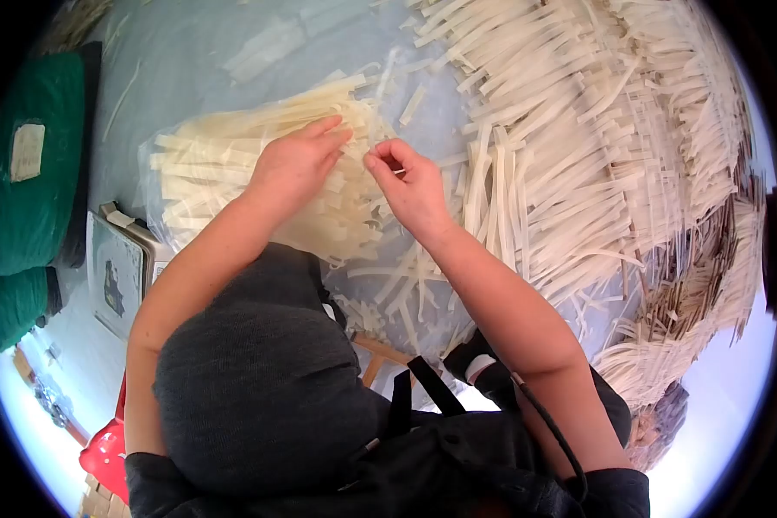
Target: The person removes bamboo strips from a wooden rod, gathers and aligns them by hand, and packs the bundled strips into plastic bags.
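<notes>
A bundle of pale, flat, noodle-like strips [203, 164] lies on a clear plastic sheet in front of me, its ends roughly lined up. My left hand [298, 160] rests over the right part of this bundle, fingers stretched out and touching the strips. Just right of the bundle's edge is my right hand [406, 181], with thumb and forefinger brought together in a pinch. A small whitish sliver shows by those fingers, too small to name. Short broken strips [413, 104] lie scattered near the right hand.
A large heap of similar strips [552, 164] spreads across the right side, with thin brown sticks [686, 302] among it. At left are green sacks [34, 173] and a flat scale-like device [116, 268]. A red plastic object [105, 457] stands at lower left. Loose strips [406, 293] lie near my legs.
</notes>
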`<state>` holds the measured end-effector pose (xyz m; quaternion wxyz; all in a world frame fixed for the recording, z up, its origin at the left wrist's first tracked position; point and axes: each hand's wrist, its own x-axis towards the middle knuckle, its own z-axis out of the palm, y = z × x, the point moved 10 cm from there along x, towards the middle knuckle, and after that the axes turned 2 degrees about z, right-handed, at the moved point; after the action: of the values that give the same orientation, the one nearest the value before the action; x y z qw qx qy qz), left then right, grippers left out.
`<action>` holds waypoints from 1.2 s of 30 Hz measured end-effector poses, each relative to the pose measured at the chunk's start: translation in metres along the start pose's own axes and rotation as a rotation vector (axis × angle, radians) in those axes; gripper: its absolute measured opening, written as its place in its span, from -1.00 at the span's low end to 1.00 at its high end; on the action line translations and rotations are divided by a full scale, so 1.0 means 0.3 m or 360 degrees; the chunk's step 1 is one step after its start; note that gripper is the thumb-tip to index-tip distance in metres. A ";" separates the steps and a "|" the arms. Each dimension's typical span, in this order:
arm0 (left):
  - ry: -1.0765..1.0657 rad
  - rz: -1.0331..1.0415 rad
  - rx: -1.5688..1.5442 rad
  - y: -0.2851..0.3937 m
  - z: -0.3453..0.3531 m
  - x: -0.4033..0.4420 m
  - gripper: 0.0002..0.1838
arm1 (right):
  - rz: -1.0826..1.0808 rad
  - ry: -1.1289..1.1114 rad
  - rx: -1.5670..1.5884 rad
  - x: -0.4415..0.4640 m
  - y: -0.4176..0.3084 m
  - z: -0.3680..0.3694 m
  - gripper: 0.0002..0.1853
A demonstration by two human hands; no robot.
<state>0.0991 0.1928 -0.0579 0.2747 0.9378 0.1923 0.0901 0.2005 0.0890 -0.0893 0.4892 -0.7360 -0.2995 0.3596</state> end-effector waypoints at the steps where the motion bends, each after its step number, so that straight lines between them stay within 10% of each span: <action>1: -0.0032 -0.0022 0.0009 -0.007 0.000 0.002 -0.66 | -0.0013 0.0027 -0.0043 0.008 -0.002 -0.004 -0.84; 14: -0.0379 0.0011 0.0838 -0.185 0.033 0.015 -0.35 | 0.0445 0.0214 -0.0062 -0.142 0.380 -0.309 -0.85; 16: -0.0387 -0.0027 0.0532 -0.239 0.060 0.010 -0.39 | 0.0671 -0.0716 -0.0782 -0.268 0.472 -0.245 -0.83; 19: -0.0199 -0.0086 0.0096 -0.264 0.027 0.005 -0.49 | 0.0449 -0.0306 -0.1359 -0.301 0.470 -0.432 -0.78; 22: 0.0037 -0.0397 0.0125 -0.216 -0.131 -0.045 -0.64 | 0.0482 0.0326 -0.0914 -0.274 0.489 -0.625 -0.79; 26: -0.0533 -0.1156 0.0259 -0.313 -0.122 -0.266 -0.76 | 0.0366 0.0115 -0.0521 -0.205 0.390 -0.445 -0.84; 31: -0.0205 -0.1013 -0.0583 -0.301 -0.010 -0.326 -0.78 | -0.0257 0.0041 0.0033 -0.210 -0.009 -0.101 -0.85; 36: 0.0159 -0.0842 -0.1276 -0.171 -0.170 -0.318 -0.83 | -0.0063 -0.0487 0.0032 -0.254 -0.176 0.301 -0.69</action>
<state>-0.0176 0.2180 -0.0496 0.6185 0.6714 0.3872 0.1292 0.0788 0.0922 -0.0457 0.4521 -0.6616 -0.3815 0.4608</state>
